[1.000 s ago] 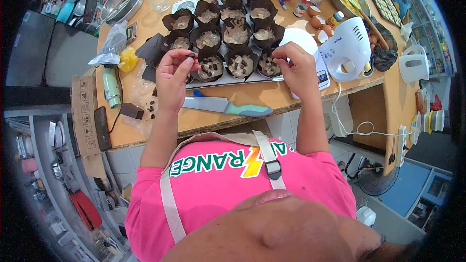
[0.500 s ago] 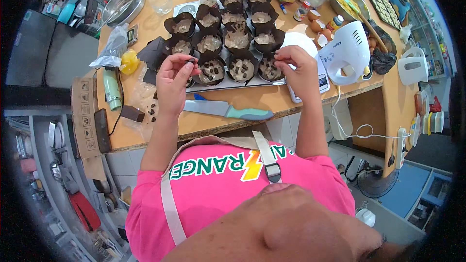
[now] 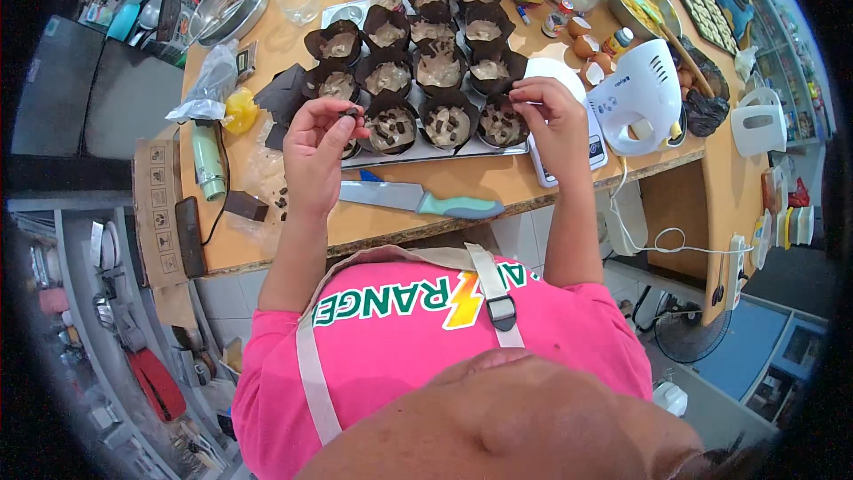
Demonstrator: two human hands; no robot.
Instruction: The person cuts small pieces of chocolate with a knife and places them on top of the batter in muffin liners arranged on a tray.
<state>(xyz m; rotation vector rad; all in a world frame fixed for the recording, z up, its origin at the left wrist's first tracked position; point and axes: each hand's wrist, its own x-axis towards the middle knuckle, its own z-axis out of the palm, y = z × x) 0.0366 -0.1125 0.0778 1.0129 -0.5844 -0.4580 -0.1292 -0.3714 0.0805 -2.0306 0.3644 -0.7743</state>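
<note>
My left hand (image 3: 318,144) pinches a small dark chocolate chunk (image 3: 349,112) between thumb and fingertips, over the near left of the tray. My right hand (image 3: 553,120) is closed in a pinch at the right edge of the nearest right muffin cup (image 3: 503,125); whatever it may hold is too small to make out. Dark chunks lie on the pale brown batter of this cup, the near middle cup (image 3: 446,127) and the cup beside my left hand (image 3: 391,128). Several batter-filled cups in dark paper liners stand in rows behind, with no chunks visible on them.
A knife (image 3: 418,200) with a green handle lies along the table's front edge. Loose dark chunks (image 3: 282,200) sit on a plastic sheet at left. To the right are a white kitchen scale (image 3: 544,160), a white hand mixer (image 3: 633,98) and cracked eggshells (image 3: 593,62).
The whole view has shifted slightly. My right hand has moved a little at the rim of the right cup; my left hand keeps its pinch on the chunk.
</note>
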